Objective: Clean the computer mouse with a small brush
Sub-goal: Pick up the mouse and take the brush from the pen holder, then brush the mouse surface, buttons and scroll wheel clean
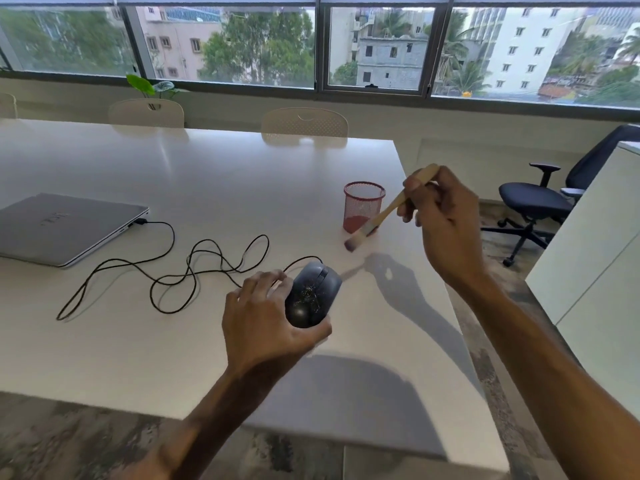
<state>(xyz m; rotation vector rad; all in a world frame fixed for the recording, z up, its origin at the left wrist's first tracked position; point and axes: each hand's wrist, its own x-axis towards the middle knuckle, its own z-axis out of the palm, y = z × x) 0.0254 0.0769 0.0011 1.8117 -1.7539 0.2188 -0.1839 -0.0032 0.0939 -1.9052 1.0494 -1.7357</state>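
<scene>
Two hands share the job: the left hand [263,318] cups the mouse [313,294] on the table [207,188], fingers curled round its left side, speckled top bare. Up and to the right — well clear — the right hand [440,220] pinches the brush [391,207], bristles slanting down-left toward the mouse, so the stroke likely runs that way.

Left hand [263,317] around dusty mouse [313,294]; brush [388,211] in right hand [443,220].
</scene>
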